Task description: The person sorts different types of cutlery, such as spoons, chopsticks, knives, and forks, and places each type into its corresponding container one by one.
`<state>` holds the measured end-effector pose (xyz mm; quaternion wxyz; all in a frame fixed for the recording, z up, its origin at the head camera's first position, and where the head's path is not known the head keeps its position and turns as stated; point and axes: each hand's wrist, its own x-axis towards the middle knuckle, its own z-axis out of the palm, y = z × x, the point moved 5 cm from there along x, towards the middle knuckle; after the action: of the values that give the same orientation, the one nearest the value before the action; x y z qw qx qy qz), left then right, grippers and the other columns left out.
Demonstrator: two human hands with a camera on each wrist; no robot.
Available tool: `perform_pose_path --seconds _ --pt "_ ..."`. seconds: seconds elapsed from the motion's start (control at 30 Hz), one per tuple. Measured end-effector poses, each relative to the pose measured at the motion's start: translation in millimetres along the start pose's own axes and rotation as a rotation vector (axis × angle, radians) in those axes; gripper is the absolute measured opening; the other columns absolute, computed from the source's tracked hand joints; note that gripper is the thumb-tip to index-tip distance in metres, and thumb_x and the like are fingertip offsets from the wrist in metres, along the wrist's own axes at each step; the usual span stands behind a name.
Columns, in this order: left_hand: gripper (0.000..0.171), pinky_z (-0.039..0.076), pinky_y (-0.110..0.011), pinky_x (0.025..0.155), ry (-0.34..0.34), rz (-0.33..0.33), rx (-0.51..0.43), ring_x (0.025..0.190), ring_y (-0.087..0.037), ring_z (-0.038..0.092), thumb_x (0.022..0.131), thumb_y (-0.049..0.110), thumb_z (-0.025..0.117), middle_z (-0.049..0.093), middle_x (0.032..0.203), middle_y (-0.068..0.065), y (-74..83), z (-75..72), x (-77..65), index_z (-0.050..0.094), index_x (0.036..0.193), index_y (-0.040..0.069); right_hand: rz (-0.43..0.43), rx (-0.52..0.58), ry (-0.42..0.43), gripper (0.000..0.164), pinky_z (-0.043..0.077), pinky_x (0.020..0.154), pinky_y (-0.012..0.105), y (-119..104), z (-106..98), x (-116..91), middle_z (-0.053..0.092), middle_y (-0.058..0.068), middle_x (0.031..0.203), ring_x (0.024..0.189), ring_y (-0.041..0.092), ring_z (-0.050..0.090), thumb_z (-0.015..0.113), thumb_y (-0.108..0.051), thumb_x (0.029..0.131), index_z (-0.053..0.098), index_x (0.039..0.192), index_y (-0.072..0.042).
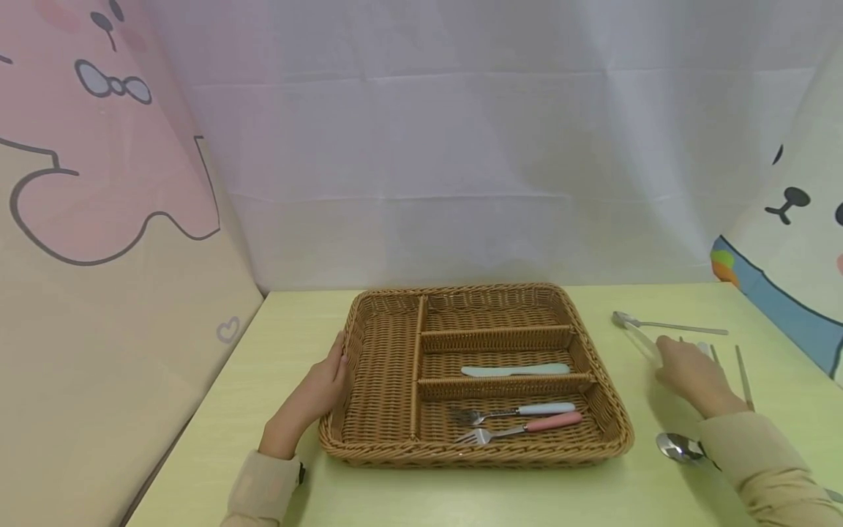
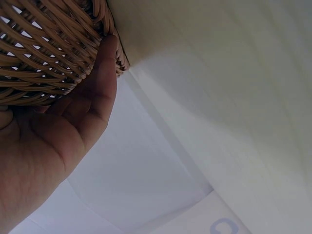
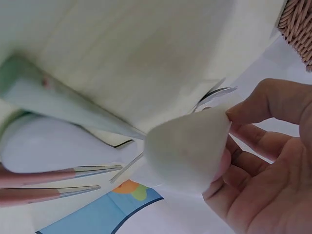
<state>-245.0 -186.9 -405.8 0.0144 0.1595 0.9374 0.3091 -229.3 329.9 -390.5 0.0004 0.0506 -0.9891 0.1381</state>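
Note:
My left hand (image 1: 323, 388) rests against the outer left wall of a brown wicker cutlery basket (image 1: 382, 366); in the left wrist view its fingers lie along the weave (image 2: 44, 53). Right of the basket, my right hand (image 1: 694, 373) pinches a white utensil (image 3: 187, 148) with a broad, rounded end between thumb and fingers; I cannot tell its exact kind. A pale green knife (image 1: 516, 370) lies in the basket's middle right compartment. The front right compartment holds a fork with a light blue handle (image 1: 546, 408) and one with a pink handle (image 1: 553, 421).
A long-handled spoon (image 1: 685, 326) lies at the back right of the table. Another metal spoon (image 1: 678, 447) is partly under the right sleeve. Pink-tipped sticks (image 3: 34, 195), a white spoon-shaped piece (image 3: 53, 146) and a pale green handle (image 3: 63, 97) lie near the right hand.

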Motion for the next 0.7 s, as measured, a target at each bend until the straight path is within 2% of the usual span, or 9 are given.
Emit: perform_pose_path --seconds 0.27,0.43,0.57,0.7 --pt "0.051 0.038 -0.059 0.097 -0.011 -0.004 -0.004 0.119 -0.045 0.039 0.102 0.014 0.023 0.030 0.138 -0.037 0.1 0.2 0.4 0.001 0.143 -0.006 -0.025 -0.015 0.025 0.011 0.036 0.044 0.036 -12 -5 1 0.047 0.009 0.060 0.051 0.022 0.041 0.049 0.007 0.066 0.043 0.073 0.002" --pt "0.051 0.040 -0.059 0.095 -0.009 -0.003 -0.008 0.117 -0.045 0.041 0.102 0.014 0.024 0.031 0.137 -0.037 0.2 0.1 0.7 0.001 0.143 -0.006 -0.018 -0.019 0.032 0.012 0.038 0.042 0.036 -22 -11 2 0.050 0.012 0.063 0.051 0.021 0.042 0.048 0.006 0.068 0.046 0.081 0.006" --pt "0.051 0.040 -0.058 0.095 -0.012 -0.009 -0.007 0.117 -0.045 0.042 0.102 0.015 0.023 0.031 0.138 -0.037 -1.1 0.5 0.8 0.000 0.144 -0.005 -0.017 -0.040 0.058 0.033 0.047 0.046 0.045 -33 -15 5 0.057 0.030 0.078 0.059 0.030 0.051 0.050 0.007 0.067 0.049 0.099 0.016" --pt "0.052 0.040 -0.058 0.096 -0.016 -0.013 -0.011 0.117 -0.045 0.042 0.102 0.016 0.023 0.030 0.138 -0.036 -2.0 1.5 1.4 0.000 0.144 -0.004 -0.012 -0.058 0.059 0.052 0.051 0.052 0.054 -42 -17 6 0.055 0.041 0.096 0.071 0.041 0.056 0.051 0.007 0.066 0.044 0.116 0.019"
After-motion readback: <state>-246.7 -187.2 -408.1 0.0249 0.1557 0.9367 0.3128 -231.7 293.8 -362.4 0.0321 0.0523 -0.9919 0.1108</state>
